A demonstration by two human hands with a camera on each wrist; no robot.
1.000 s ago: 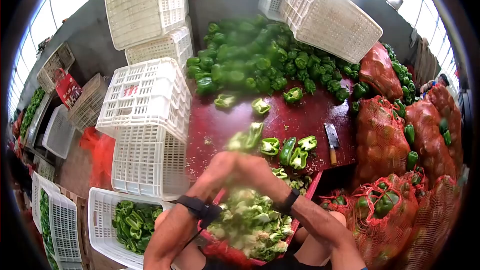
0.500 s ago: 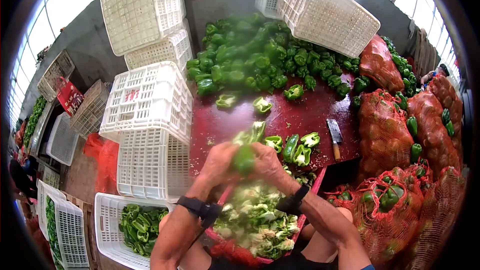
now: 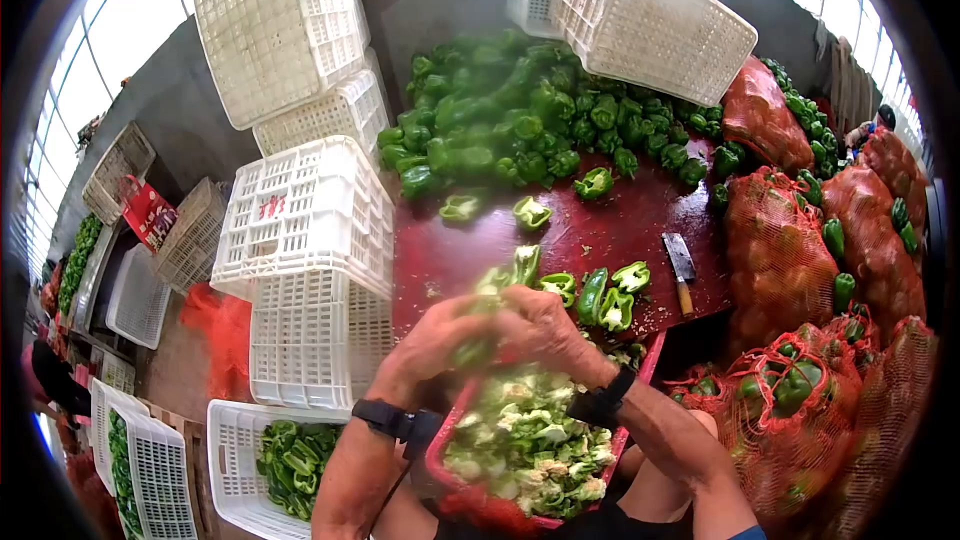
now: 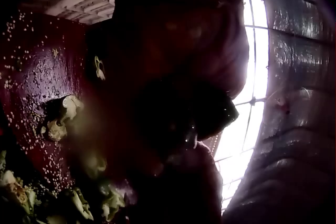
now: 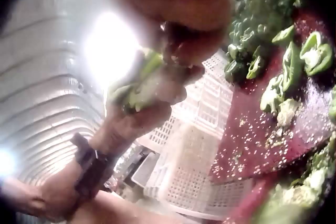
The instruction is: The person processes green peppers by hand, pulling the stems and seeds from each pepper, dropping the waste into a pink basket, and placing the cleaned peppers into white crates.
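Observation:
In the head view my left hand (image 3: pixel 440 340) holds a green pepper (image 3: pixel 474 351) over the front edge of the red table (image 3: pixel 470 248). The right hand (image 3: pixel 548 330) is against the pepper's other side, its fingers curled at it. Blur covers the place where both hands meet. In the right wrist view the left fingers wrap round the pale green pepper (image 5: pixel 140 88). Halved peppers (image 3: pixel 616 310) lie just beyond the hands, with a wood-handled cleaver (image 3: pixel 679 258) to their right. Below the hands a red crate (image 3: pixel 652 365) holds pale pepper cores (image 3: pixel 540 440).
Whole green peppers (image 3: pixel 590 115) are heaped at the table's back. White crates (image 3: pixel 310 210) are stacked on the left, above a white basket (image 3: pixel 230 460) of cut peppers. Red net sacks (image 3: pixel 775 250) stand along the right. Another person (image 3: pixel 880 120) is at the far right.
The hands first were together over the table edge, then drew apart with a green pepper between them. Now they are close together again round it. The head view has shifted slightly.

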